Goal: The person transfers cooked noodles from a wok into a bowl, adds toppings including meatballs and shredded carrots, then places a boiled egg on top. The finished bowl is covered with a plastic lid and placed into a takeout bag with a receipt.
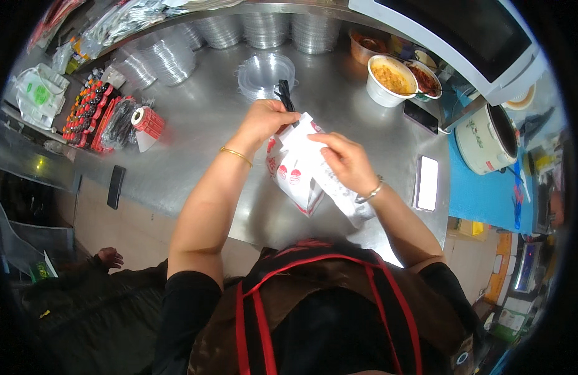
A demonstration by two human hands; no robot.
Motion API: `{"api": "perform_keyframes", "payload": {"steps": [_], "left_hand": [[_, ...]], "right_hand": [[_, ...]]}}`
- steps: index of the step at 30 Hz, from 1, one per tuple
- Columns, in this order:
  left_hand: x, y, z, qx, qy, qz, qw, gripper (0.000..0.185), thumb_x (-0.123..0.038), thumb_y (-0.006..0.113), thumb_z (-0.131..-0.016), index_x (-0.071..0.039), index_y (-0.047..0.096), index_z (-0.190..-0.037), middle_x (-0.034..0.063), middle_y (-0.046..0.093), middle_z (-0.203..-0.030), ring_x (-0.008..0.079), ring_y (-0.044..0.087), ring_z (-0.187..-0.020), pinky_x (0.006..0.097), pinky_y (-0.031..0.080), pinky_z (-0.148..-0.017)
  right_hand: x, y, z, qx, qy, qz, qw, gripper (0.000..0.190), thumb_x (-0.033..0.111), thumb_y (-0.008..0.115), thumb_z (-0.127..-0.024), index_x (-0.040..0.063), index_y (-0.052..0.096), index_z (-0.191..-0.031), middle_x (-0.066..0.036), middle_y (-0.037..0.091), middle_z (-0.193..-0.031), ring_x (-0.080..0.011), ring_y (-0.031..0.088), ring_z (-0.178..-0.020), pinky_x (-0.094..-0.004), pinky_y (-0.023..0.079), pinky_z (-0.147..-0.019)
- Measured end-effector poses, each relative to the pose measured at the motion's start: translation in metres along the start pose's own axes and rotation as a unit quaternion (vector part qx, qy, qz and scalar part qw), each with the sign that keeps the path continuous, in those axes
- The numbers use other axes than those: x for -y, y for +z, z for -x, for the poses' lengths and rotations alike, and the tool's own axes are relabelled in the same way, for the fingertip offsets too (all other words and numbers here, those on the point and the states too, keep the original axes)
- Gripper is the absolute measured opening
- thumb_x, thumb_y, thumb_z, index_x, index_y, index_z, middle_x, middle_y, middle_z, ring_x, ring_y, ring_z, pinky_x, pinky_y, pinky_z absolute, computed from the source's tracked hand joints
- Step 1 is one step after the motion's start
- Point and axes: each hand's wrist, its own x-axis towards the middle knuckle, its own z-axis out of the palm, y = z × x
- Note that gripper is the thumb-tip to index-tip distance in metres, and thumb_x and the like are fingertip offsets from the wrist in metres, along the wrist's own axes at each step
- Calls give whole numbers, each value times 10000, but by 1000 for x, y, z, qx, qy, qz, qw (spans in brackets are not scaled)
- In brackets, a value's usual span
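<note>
A white paper bag with red print (289, 174) is between my hands, over the near part of the steel counter (214, 122). My left hand (266, 119) pinches the top of the bag, where black plastic strips (284, 93) stick up past the fingers. Against the upper right side of the bag lies my right hand (346, 159), its index finger extended toward the left. A long white paper slip with faint print (335, 187) hangs from the bag beneath that hand. Whether the right fingers grip the slip or only press on it cannot be made out.
Clear plastic lids (265, 72) lie ahead, before stacked plastic containers (265, 30). White tubs of food (392, 82), phones (420, 117) and a rice cooker (485, 138) stand right. At left are a red label roll (148, 122) and small bottles (87, 112). Another person's hand (111, 258) shows lower left.
</note>
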Motion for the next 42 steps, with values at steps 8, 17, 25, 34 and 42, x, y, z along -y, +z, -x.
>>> {"api": "perform_keyframes", "payload": {"steps": [8,17,25,34,42], "left_hand": [[7,-2,-1,10,8,83,996,194,-155,695,-718,-35,577,-623,53,590,-627,96,529,-557,237,401,-498],[13,14,5,-139,188,-124,964,227,-148,676,-707,-3,540,-598,56,494,-477,92,422,-442,276,375,-433],[18,12,0,-132,212,-106,963,268,-173,694,-734,-4,530,-609,-9,505,-524,40,406,-507,236,348,-451],[22,11,-1,-138,209,-108,962,234,-176,688,-730,-2,557,-644,7,522,-535,54,428,-507,242,359,-459],[23,12,-1,-147,215,-140,955,223,-183,684,-746,-2,576,-671,0,552,-567,43,452,-530,228,376,-475]], "right_hand": [[-5,33,-11,-30,-45,146,988,381,27,521,-757,117,533,-1127,-105,567,-829,-292,567,-721,-377,463,-632],[-5,47,-13,-65,-27,178,982,428,58,577,-746,74,501,-1167,-141,567,-829,-295,566,-663,-335,461,-615],[8,39,47,16,187,-35,982,806,52,679,-668,91,239,-1343,-60,525,-694,-159,536,-593,-273,456,-592],[8,48,66,1,206,-64,976,783,23,660,-675,71,250,-1340,-48,504,-661,-121,487,-574,-243,434,-589],[7,51,72,6,213,-50,976,784,20,658,-676,61,244,-1340,-42,508,-669,-111,483,-573,-240,431,-581]]}}
